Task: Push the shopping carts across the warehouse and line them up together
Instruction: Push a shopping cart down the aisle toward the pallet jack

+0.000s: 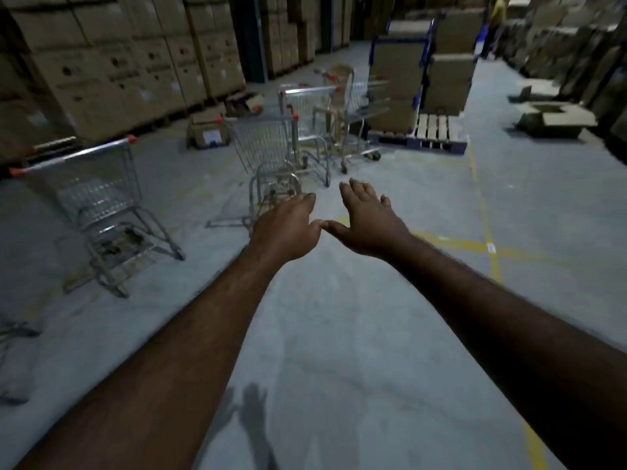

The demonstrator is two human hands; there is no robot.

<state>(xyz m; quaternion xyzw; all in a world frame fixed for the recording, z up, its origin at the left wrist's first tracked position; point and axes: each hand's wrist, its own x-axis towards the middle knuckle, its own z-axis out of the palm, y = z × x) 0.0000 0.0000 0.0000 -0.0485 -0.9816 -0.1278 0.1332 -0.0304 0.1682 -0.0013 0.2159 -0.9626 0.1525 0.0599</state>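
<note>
- Left hand (288, 228), right hand (368, 222): frame centre, fingers straight and slightly spread, thumb tips meeting; we hold nothing.
- Lone cart (96, 188): left of frame.
- Cart cluster (268, 144): upper centre, beyond our hands.

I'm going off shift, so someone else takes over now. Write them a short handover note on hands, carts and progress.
Left hand and right hand: both open, stretched forward, holding nothing.
One silver wire shopping cart with red handle caps stands alone at left; several similar carts cluster ahead at mixed angles, by a beige plastic chair.
Done: no row formed yet. Left: push them all together in line.
</note>
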